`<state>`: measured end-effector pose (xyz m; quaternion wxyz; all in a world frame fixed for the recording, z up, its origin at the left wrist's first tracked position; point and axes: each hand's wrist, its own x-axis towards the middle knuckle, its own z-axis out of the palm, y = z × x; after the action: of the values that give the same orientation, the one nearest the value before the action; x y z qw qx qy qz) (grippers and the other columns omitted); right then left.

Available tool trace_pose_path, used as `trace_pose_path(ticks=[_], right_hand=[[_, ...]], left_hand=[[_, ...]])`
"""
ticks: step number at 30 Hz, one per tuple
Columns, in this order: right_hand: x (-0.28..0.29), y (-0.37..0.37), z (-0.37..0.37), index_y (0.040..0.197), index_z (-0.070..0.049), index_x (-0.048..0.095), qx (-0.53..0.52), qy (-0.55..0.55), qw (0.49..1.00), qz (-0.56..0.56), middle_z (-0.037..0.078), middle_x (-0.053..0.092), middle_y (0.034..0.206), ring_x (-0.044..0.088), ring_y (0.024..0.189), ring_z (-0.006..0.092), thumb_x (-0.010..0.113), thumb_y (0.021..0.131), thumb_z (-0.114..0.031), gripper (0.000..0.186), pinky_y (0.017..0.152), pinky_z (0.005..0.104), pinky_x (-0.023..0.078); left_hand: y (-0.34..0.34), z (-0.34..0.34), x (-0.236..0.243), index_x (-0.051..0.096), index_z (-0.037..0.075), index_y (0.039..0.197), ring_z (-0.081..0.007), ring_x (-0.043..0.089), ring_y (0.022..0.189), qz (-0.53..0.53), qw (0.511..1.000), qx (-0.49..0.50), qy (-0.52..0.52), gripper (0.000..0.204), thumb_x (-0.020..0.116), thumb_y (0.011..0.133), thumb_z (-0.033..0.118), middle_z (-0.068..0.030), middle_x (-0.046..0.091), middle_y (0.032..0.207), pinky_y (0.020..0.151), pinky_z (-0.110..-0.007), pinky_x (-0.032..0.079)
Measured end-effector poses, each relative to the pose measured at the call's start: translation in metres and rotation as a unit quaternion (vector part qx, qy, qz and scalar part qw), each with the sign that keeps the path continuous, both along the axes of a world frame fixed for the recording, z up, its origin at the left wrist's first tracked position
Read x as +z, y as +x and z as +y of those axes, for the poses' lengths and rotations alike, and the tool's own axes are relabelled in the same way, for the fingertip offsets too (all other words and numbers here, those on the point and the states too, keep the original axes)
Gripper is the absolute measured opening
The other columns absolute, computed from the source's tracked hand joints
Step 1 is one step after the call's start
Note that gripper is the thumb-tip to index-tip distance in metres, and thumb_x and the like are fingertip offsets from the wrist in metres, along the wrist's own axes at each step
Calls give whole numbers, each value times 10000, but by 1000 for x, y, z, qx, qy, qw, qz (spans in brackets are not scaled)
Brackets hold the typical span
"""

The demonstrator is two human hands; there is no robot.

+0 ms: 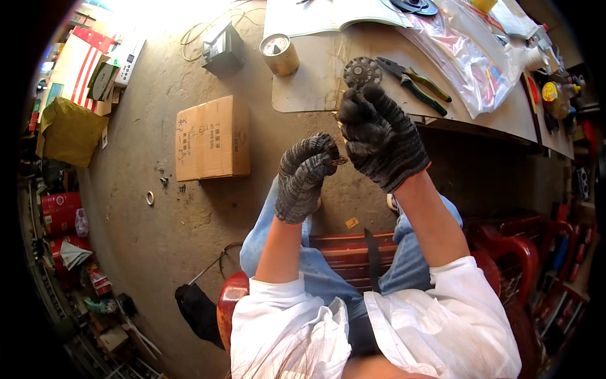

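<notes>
Both my hands wear dark grey striped knit gloves and are raised over my lap, close to the table edge. My left hand (307, 177) is closed, and a small bundle of thin copper-coloured wire (339, 162) sticks out from its fingertips. Just right of it and higher, my right hand (384, 139) has its fingers curled together; what they hold is hidden. A bit of yellowish thin material shows along its left side. Beyond the right fingertips, a round grey slotted disc (363, 72) lies on the table (309, 88). Beside the disc lie pliers (416, 85) with green handles.
A tin can (279, 57) stands at the table's left corner. Farther back are an open book (360, 14) and a clear plastic bag (470, 60). On the floor at left sit a cardboard box (211, 140) and a dark metal box (224, 50). I sit on a red wooden chair (344, 243).
</notes>
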<state>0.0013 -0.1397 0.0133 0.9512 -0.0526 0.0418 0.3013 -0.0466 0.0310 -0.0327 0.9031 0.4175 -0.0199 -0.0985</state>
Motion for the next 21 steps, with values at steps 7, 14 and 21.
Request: trace_pose_path(ticks=[7, 14, 21], right_hand=[[-3, 2, -1, 981, -44, 576, -9, -58, 998, -11, 89, 627, 947, 497, 550, 41, 533, 894, -180, 166, 426, 178, 417], [-7, 2, 7, 1091, -34, 551, -164, -290, 939, -86, 110, 585, 1096, 504, 648, 33, 503, 901, -139, 222, 500, 137, 410], [1, 0, 2, 962, -34, 597, -206, -347, 907, -123, 74, 652, 867, 556, 631, 76, 561, 876, -162, 158, 545, 204, 473]], left_hand=[[1, 2, -1, 600, -21, 1033, -235, 617, 906, -11, 999, -39, 20, 320, 645, 748, 116, -137, 633, 999, 827, -349, 490], [1, -11, -6, 605, -15, 1002, -245, 610, 903, -22, 995, 17, -97, 284, 635, 747, 103, -135, 633, 992, 835, -377, 479], [6, -6, -5, 589, -5, 948, -233, 588, 886, -120, 959, 94, 237, 268, 538, 856, 241, -126, 609, 938, 819, -388, 475]])
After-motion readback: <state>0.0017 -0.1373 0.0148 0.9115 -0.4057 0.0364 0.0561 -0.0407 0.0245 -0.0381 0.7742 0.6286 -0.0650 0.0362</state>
